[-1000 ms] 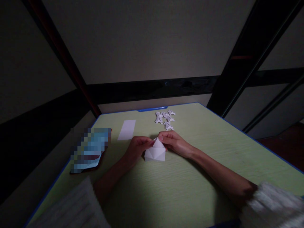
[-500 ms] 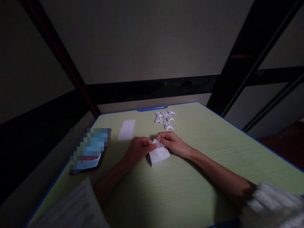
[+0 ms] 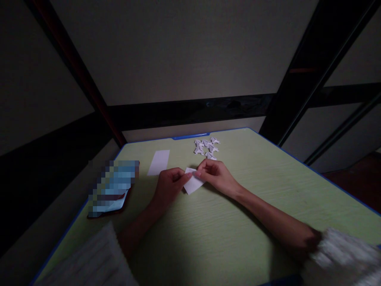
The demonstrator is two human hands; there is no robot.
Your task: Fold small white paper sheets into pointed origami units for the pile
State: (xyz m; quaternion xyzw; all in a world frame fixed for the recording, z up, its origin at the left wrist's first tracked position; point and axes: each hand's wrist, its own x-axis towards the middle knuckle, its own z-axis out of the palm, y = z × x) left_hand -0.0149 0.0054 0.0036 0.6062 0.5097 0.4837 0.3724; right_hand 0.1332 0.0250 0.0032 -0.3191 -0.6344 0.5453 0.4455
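Note:
A small piece of folded white paper (image 3: 193, 184) is pinched between both hands, a little above or on the table; I cannot tell which. My left hand (image 3: 170, 184) grips its left edge, thumb on top. On the upper right side, my right hand (image 3: 218, 176) holds it between thumb and curled fingers. Just beyond my right hand lie several small folded paper figures (image 3: 205, 147) in a cluster. A flat white paper strip (image 3: 159, 162) rests on the table past my left hand.
The light green table (image 3: 268, 178) has a blue edge. At its left side lies a blue packet-like object (image 3: 114, 190), partly blurred out. A blue handle-like strip (image 3: 191, 136) sits at the far edge. Behind the table rises a pale panel (image 3: 184, 51) with a dark band.
The paper has shifted up and left and turned; less of it shows below the fingers. Both hands have moved slightly, the right one now partly covering the nearest paper figure.

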